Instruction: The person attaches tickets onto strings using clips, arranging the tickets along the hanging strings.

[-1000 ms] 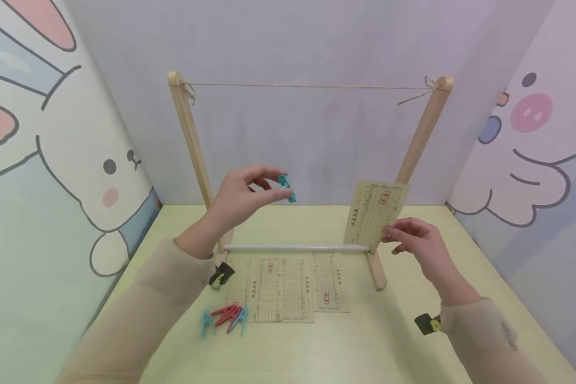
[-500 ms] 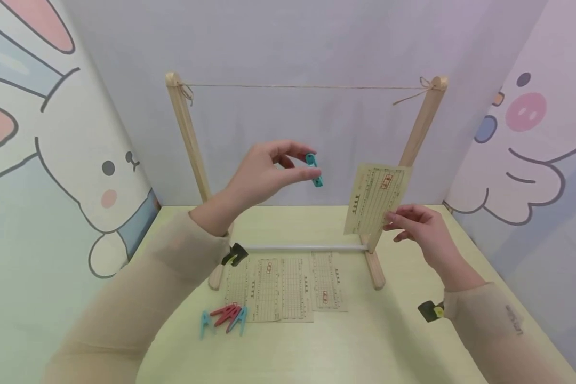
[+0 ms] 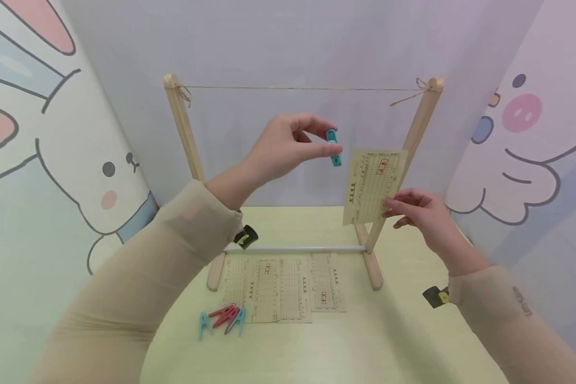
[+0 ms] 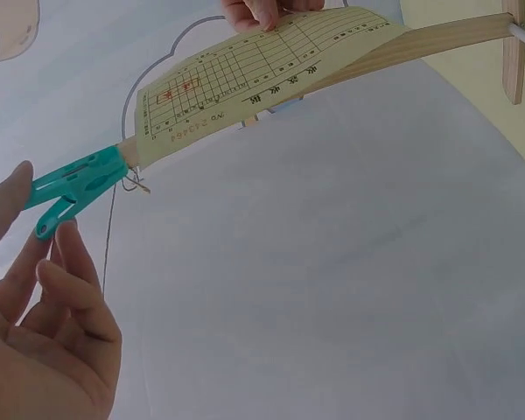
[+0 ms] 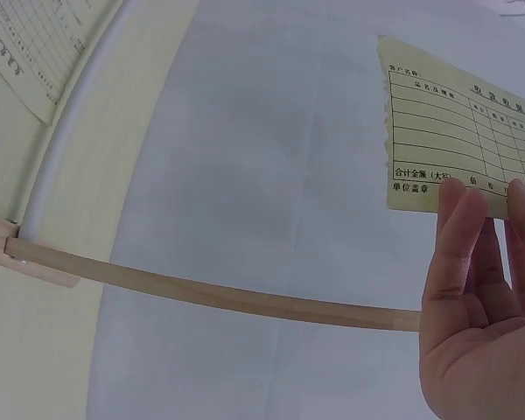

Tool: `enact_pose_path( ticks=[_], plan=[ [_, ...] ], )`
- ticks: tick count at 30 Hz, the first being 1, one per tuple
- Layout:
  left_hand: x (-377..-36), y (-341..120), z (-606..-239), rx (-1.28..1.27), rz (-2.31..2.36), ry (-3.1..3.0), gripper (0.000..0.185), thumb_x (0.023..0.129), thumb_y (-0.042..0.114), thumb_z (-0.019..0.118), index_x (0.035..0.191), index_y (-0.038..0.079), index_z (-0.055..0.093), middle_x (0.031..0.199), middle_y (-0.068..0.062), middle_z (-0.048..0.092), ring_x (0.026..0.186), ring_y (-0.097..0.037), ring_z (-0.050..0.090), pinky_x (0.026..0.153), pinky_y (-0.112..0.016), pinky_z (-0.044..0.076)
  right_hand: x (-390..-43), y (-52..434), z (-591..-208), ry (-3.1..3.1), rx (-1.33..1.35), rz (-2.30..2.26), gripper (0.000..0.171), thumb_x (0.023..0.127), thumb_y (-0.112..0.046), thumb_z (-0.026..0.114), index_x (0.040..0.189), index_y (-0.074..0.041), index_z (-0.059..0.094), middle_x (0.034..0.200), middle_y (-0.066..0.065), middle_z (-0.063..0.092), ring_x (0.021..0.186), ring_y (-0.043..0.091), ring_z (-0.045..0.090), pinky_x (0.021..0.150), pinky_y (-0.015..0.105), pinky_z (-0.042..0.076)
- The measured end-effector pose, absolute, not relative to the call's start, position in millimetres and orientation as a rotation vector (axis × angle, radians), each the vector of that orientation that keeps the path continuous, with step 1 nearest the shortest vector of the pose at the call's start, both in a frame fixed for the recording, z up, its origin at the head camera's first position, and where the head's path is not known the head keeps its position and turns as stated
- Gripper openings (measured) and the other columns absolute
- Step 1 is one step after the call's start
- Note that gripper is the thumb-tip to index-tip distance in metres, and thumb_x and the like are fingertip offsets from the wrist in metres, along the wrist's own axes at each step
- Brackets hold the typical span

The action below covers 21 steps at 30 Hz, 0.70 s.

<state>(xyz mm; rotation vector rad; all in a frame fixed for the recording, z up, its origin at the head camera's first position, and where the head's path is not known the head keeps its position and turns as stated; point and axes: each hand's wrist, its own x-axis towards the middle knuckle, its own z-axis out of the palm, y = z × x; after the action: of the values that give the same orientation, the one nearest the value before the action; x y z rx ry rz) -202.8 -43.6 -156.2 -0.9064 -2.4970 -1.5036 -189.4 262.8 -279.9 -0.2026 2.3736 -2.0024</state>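
Note:
A teal clothespin (image 3: pixel 334 148) is pinched between the thumb and fingers of my left hand (image 3: pixel 288 144), held up below the string. In the left wrist view the clothespin (image 4: pixel 80 185) points toward the top of a paper slip. My right hand (image 3: pixel 424 216) pinches that yellowish printed receipt (image 3: pixel 374 186) by its right edge, in front of the right post. The receipt (image 5: pixel 464 131) hangs slightly tilted, with a red stamp near its top in the head view. A small gap separates clothespin and receipt there.
Twine (image 3: pixel 288 87) runs between two wooden posts (image 3: pixel 182 125), joined low by a white rod (image 3: pixel 293 249). Several similar receipts (image 3: pixel 266 293) lie on the table (image 3: pixel 317 352). Red clothespins (image 3: pixel 225 314) and blue clothespins (image 3: pixel 204 324) lie at front left.
My left hand has moved up and to the right with the teal clothespin, nearing the receipt. My right hand has raised the receipt somewhat.

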Motion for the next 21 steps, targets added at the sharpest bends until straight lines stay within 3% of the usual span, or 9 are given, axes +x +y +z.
enact_pose_path(
  ticks=[16,21],
  plan=[
    [-209,-29,-108,-0.988,-1.411,-2.472,0.033,0.089,0.027,0.075,0.118,0.013,0.069,0.107,0.001,0.069,0.085,-0.017,0.063,0.082,-0.026,0.050,-201,271,-261,2.335,-0.193,-2.070,0.004,0.093,-0.015,0.069,0.093,-0.018,0.070,0.087,-0.010,0.075,0.078,0.007,0.072,0.062,0.022,0.056],
    [-212,-18,-91,-0.916,-1.353,-2.516,0.037,0.089,0.033,0.075,0.121,0.018,0.067,0.109,0.004,0.067,0.084,-0.016,0.061,0.068,-0.025,0.047,-204,270,-249,2.314,-0.210,-2.108,0.003,0.093,-0.014,0.069,0.093,-0.017,0.070,0.087,-0.009,0.076,0.077,0.008,0.073,0.061,0.023,0.055]
  ],
)
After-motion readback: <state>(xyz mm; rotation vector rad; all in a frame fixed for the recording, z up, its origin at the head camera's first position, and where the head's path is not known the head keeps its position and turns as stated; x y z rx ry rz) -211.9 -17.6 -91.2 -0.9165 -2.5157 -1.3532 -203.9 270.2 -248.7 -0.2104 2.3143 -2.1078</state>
